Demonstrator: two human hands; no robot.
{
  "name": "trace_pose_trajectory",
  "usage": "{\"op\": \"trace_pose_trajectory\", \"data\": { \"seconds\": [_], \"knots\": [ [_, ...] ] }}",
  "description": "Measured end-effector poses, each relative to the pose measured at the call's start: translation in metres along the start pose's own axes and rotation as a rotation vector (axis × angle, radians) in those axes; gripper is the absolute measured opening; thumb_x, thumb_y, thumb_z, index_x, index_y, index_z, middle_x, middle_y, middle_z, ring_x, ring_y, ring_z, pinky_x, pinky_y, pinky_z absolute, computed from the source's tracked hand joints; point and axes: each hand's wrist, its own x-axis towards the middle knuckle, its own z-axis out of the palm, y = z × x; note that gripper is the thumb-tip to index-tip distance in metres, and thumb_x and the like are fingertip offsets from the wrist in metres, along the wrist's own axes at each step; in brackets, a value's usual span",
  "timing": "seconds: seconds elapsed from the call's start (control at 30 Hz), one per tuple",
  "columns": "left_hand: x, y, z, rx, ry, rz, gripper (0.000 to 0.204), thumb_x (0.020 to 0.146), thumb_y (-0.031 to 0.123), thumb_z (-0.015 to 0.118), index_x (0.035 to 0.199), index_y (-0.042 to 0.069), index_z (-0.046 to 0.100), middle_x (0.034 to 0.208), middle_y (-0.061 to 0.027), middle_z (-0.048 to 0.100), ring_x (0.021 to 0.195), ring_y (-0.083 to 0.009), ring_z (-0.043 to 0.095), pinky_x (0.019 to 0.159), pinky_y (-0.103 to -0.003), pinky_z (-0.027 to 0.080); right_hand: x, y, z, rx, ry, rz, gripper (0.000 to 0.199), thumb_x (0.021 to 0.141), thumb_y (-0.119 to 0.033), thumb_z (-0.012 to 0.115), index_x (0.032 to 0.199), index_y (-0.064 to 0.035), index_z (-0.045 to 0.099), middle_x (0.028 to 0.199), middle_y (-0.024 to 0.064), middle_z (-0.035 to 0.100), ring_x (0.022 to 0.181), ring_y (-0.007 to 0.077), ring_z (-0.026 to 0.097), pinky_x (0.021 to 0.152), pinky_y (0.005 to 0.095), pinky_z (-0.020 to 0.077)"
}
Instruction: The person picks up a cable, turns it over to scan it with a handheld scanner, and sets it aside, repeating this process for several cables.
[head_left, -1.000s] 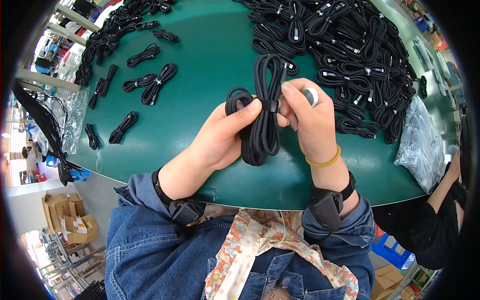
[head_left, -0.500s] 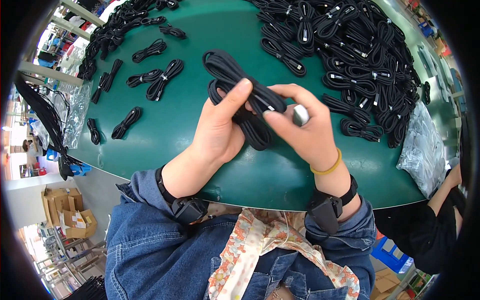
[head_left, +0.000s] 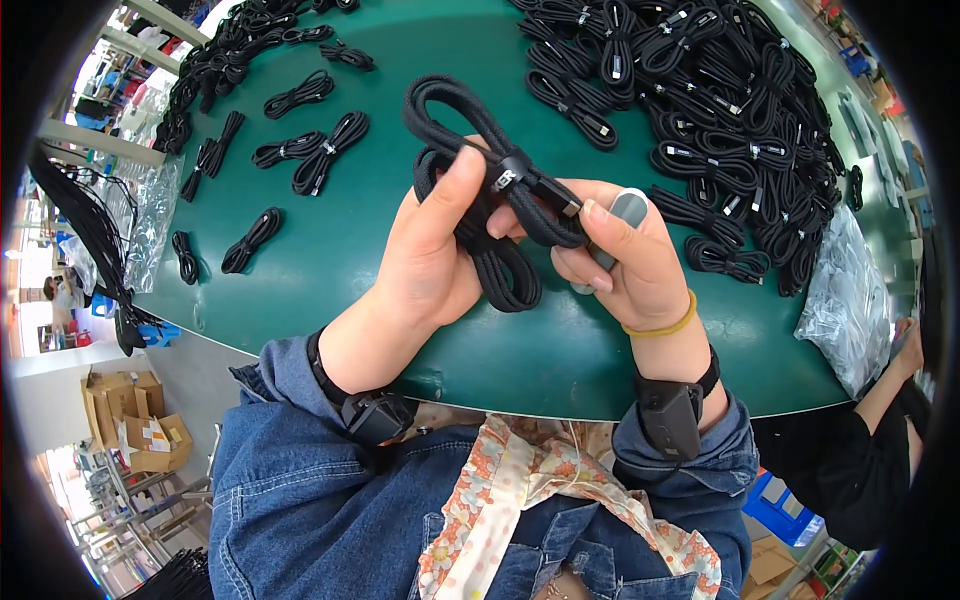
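Both hands centre frame, over green desk (head_left: 330, 250). Left hand (head_left: 430, 250) grip closed on coiled black cable (head_left: 490, 215); right hand (head_left: 630, 255) pinches same cable, grey roll (head_left: 628, 208) against fingers. Cable pile (head_left: 720, 110) upper right.

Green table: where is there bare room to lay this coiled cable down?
Bare green table lies left of the left hand, between it and the few spaced small bundles. More bare surface runs along the near edge below the right hand. The far right is crowded by the big cable heap.
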Motion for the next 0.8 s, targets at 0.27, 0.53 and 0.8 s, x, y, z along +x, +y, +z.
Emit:
{"op": "trace_pose_trajectory", "data": {
  "seconds": [0.27,0.53,0.8],
  "knots": [
    [0.001,0.009,0.016,-0.152,0.094,-0.134,0.074,0.078,0.067,0.026,0.12,0.008,0.039,0.095,-0.002,0.049,0.067,-0.0106,0.042,0.063,-0.028,0.042,-0.004,0.005,-0.003,-0.02,0.139,-0.157,0.036,0.084,-0.02,0.051,0.109,0.0058,0.051,0.088,0.0071,0.058,0.047,0.0026,0.035,0.043,0.0153,0.027],
    [0.001,0.011,0.006,-0.32,-0.077,-0.196,0.085,0.073,0.074,0.022,0.124,0.007,0.036,0.102,-0.0025,0.045,0.067,-0.0105,0.04,0.061,-0.027,0.041,-0.003,0.005,0.005,-0.163,0.217,-0.162,0.042,0.084,-0.024,0.05,0.112,0.0079,0.046,0.076,0.0037,0.053,0.041,0.0024,0.033,0.043,0.019,0.0248],
    [0.0,0.012,0.006,-0.365,-0.053,-0.245,0.083,0.074,0.073,0.023,0.123,0.008,0.038,0.102,-0.0028,0.045,0.067,-0.0106,0.039,0.061,-0.027,0.041,-0.004,0.005,0.005,-0.181,0.206,-0.163,0.043,0.083,-0.024,0.051,0.111,0.0071,0.046,0.073,0.0026,0.052,0.041,0.0025,0.034,0.043,0.0191,0.0251]
  ]
}}
